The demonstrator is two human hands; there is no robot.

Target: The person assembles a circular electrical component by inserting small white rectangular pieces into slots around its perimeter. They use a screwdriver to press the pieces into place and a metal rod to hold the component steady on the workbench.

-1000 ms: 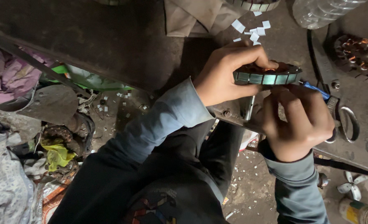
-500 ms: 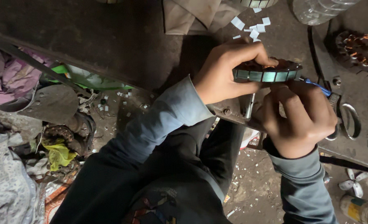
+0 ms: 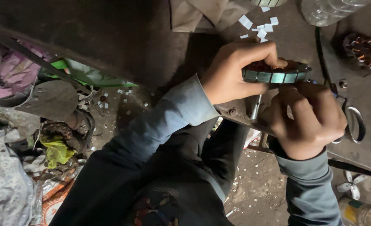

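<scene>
Left hand (image 3: pixel 231 75) is reaching in from the lower left with the blue-grey sleeve (image 3: pixel 168 121) pushed partway up, wrist bent, fingers curling over the top of the stator (image 3: pixel 277 75) and the thumb pressing along its near rim. So that hand is closed around the left end of the ring and has a proper hold on it. Right hand (image 3: pixel 304 119) is sitting just below the stator, knuckles toward the camera, fingers folding in tight toward the ring's underside. It's touching the lower edge, but I honestly can't tell whether it's pinching something small there or just bracing, since the fingertips are tucked out of sight.

The stator is lying on its side at the edge of the bench (image 3: pixel 110 37), its greenish segmented rim facing the camera, wedged between the two hands. Its far face is mostly covered by the left fingers, with just a bit of reddish winding peeking out.

Pretty dim overall. Scissors (image 3: pixel 355 123) are lying just right of the right hand, partly hidden behind it. Little white paper bits (image 3: pixel 260 27) are scattered on the bench beyond the left hand. Another wound coil (image 3: pixel 365 50) is sitting far right, cut off by the frame edge.
</scene>
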